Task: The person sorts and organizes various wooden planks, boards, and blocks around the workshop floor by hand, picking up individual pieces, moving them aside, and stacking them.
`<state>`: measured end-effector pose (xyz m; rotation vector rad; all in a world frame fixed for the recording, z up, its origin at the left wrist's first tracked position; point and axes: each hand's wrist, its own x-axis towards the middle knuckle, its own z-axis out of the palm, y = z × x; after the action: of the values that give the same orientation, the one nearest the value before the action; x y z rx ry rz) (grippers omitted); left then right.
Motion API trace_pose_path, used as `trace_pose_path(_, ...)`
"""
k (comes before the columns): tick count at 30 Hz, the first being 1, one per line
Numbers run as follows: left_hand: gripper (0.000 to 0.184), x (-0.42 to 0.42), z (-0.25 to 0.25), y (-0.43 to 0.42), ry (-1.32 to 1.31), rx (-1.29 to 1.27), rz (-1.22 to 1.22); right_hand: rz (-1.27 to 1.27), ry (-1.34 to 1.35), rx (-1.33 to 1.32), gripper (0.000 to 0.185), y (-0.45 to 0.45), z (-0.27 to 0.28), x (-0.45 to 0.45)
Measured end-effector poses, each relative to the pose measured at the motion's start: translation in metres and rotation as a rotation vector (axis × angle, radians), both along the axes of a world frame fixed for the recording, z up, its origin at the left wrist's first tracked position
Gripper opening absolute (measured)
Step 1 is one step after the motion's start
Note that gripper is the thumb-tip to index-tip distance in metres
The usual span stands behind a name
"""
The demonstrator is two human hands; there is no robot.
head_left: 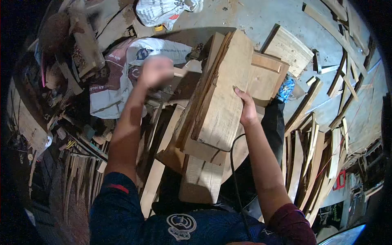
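Note:
My right hand (247, 108) grips the right edge of a thick, pale wooden board (226, 94), its thumb on the top face and its other fingers hidden. The board lies tilted over a stack, with a rough, bark-like brown edge along its left side. Beneath it a lower wooden block (202, 179) shows near my lap. Left of the stack, my left hand (157, 72) is raised and smeared by motion, so its fingers cannot be made out. A pale strip of wood (179, 72) appears just right of that hand; whether it is held is unclear.
A printed white and maroon sack (108, 96) lies behind my left hand. Another white sack (163, 11) rests farther back. Wooden slats stand at right (312, 157) and left (79, 175). A black cable (232, 163) hangs beside the stack. A loose board (288, 49) lies beyond.

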<state>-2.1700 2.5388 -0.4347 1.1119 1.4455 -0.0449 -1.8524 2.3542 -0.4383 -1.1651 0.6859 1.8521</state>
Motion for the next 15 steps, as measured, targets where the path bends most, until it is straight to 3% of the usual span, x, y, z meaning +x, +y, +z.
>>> trace_pose_path(1, 0.031, -0.012, 0.0, 0.017, 0.218, 0.032, -0.174, 0.018, -0.023, 0.003, 0.057, -0.002, -0.005, 0.0)
trace_pose_path(3, 0.049, 0.003, 0.003, 0.026, 0.586, 0.524, -0.704, 0.026, -0.054, 0.002, 0.057, -0.002, -0.012, 0.001)
trace_pose_path(5, 0.064, 0.026, -0.026, 0.017, 0.529, 0.418, -0.597, -0.076, 0.021, -0.064, 0.057, 0.007, -0.022, 0.002)
trace_pose_path(6, 0.069, 0.039, -0.049, 0.015, 0.334, 0.354, -0.549, -0.083, 0.017, -0.058, 0.057, 0.009, -0.029, 0.001)
trace_pose_path(7, 0.07, 0.059, -0.067, 0.006, 0.217, 0.267, -0.4, -0.096, 0.006, -0.045, 0.058, 0.011, -0.037, -0.001)
trace_pose_path(8, 0.073, 0.074, -0.095, -0.008, 0.123, 0.022, -0.148, -0.11, -0.008, -0.031, 0.06, 0.011, -0.046, -0.001)
trace_pose_path(9, 0.081, 0.097, -0.101, -0.013, 0.121, -0.067, -0.131, -0.118, -0.01, -0.026, 0.06, 0.012, -0.053, -0.002)
trace_pose_path(10, 0.088, 0.121, -0.099, -0.013, -0.065, -0.117, -0.112, -0.111, -0.022, -0.006, 0.063, 0.01, -0.057, -0.003)
trace_pose_path(12, 0.09, 0.101, -0.196, -0.055, -0.008, -0.429, -0.029, -0.118, -0.03, 0.005, 0.066, 0.007, -0.063, -0.007)
trace_pose_path(15, 0.087, 0.133, -0.171, -0.068, -0.262, -0.561, 0.161, -0.078, -0.104, 0.038, 0.057, 0.002, -0.06, -0.009)
